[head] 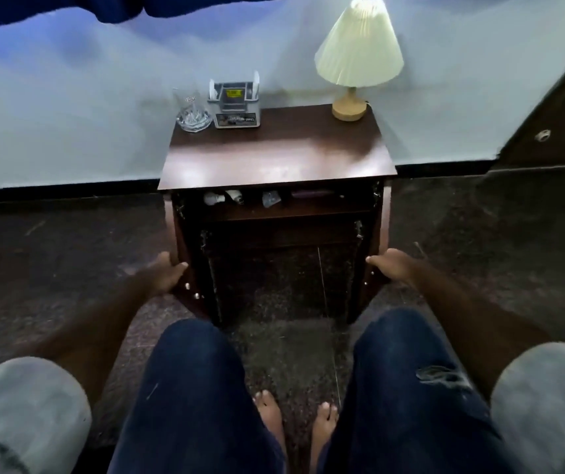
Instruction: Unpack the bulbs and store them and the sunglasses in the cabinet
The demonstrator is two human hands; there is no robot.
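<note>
A dark wooden cabinet (276, 159) stands against the wall with both doors swung open. On its upper shelf lie white bulbs (213, 198) at the left, another bulb (270, 199) in the middle and dark sunglasses (311, 194) to the right, partly hidden under the top. My left hand (164, 273) grips the edge of the left door (193, 285). My right hand (392, 265) holds the edge of the right door (370, 278).
On the cabinet top stand a glass (192, 111), a grey box-shaped organiser (234, 104) and a lamp (358, 59) with a cream shade. My knees and bare feet are right in front of the cabinet on the dark floor. A blue wall lies behind.
</note>
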